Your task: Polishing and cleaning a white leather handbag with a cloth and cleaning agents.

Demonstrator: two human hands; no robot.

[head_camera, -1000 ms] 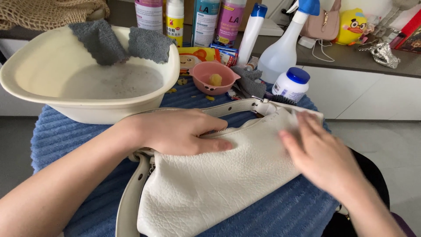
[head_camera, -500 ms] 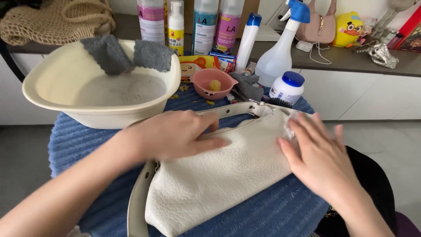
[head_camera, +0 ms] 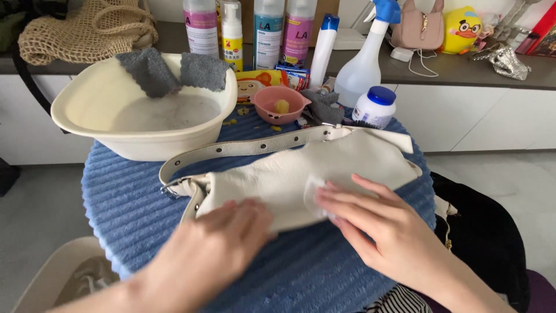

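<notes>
A cream-white, grained leather handbag [head_camera: 289, 177] is laid flat on the round desk [head_camera: 124, 203], which is covered with a blue ribbed cloth. The left hand [head_camera: 223, 243] is spread flat, fingers together, and is pressed on the near left end of the bag; nothing is gripped by it. The right hand [head_camera: 376, 223] is laid open just to the right of the left hand, and a small white wipe [head_camera: 313, 194] is pinned under its fingertips against the bag's front face, near the lower edge. The bag's white strap with punched holes [head_camera: 243, 148] is looped beyond both hands, from a metal ring at the bag's left end to its right end.

Farther off, beyond the left hand, a cream oval plastic basin [head_camera: 87, 116] is seen holding cloudy water, with two grey cloths [head_camera: 174, 71] draped over its far rim. Beyond the right hand, a small pink bowl with a yellow lump inside [head_camera: 282, 104] is set, and beside it a white jar with a blue lid [head_camera: 375, 106], a translucent spray bottle with a blue trigger [head_camera: 365, 64] and a row of tall cleaning bottles [head_camera: 255, 29]. A woven straw bag [head_camera: 81, 32] is seen on the counter far to the left, and a small pink handbag [head_camera: 421, 29] and a yellow duck toy [head_camera: 461, 26] far to the right.
</notes>
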